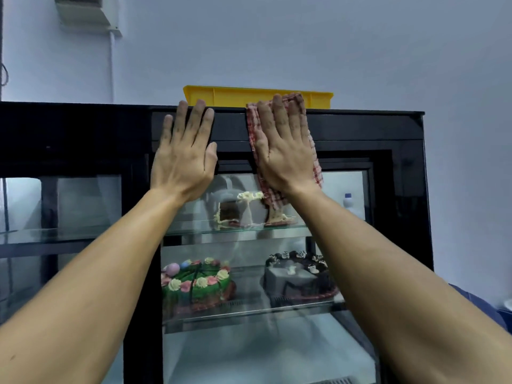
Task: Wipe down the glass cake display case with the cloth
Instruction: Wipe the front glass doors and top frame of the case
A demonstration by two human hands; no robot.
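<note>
The cloth (286,162) is pressed flat under the right hand (282,151) on the display case (360,128) top frame, fingers straight. The left hand (184,153) is braced alongside, fingers straight. A downward stroke onto the glass is judged next.

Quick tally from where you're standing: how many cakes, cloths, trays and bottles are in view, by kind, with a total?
Cakes: 3 (green cake, dark cake, partly cut cake on the shelf above)
Cloths: 1 (checked cloth under the right hand)
Trays: 1 (yellow tray on top of the case)
Bottles: 1 (white bottle)
Total: 6
</note>
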